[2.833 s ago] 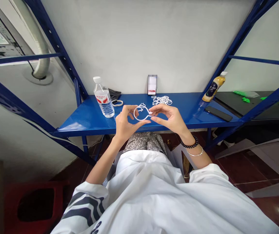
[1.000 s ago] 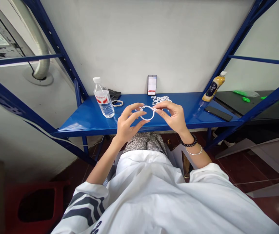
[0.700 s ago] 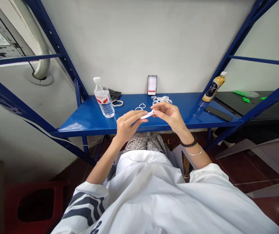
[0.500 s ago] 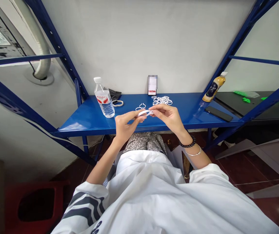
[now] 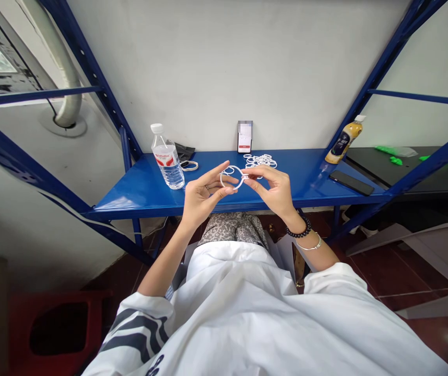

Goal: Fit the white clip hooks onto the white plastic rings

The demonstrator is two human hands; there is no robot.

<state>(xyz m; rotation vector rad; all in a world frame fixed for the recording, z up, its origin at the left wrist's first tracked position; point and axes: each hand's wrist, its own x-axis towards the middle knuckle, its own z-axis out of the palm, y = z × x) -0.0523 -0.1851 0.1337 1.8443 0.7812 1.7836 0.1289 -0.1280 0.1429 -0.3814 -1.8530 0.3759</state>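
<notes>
Between my two hands a thin white plastic ring [image 5: 241, 184] is held up above the front of the blue table, its round opening facing me. The thumb and fingers of my right hand [image 5: 273, 190] pinch it at a small joint or tab on its right side. My left hand [image 5: 204, 201] has its fingers spread around the ring's left side. Its thumb is close to the lower edge, and whether it touches cannot be made out. Behind the hands lie a pile of similar white rings [image 5: 262, 161] and a few loose ones [image 5: 230, 169], partly hidden.
The blue table [image 5: 138, 183] carries a water bottle [image 5: 167, 159], a black pouch [image 5: 185, 151] and a pale wristband [image 5: 190, 166] at left. A phone [image 5: 245, 137] leans on the wall. At right are a drink bottle [image 5: 343, 142] and a dark phone [image 5: 351, 183]. Blue frame posts flank the table.
The white ring has turned from nearly edge-on to facing me. My left fingers have spread from their pinch, while my right hand keeps hold and has shifted slightly.
</notes>
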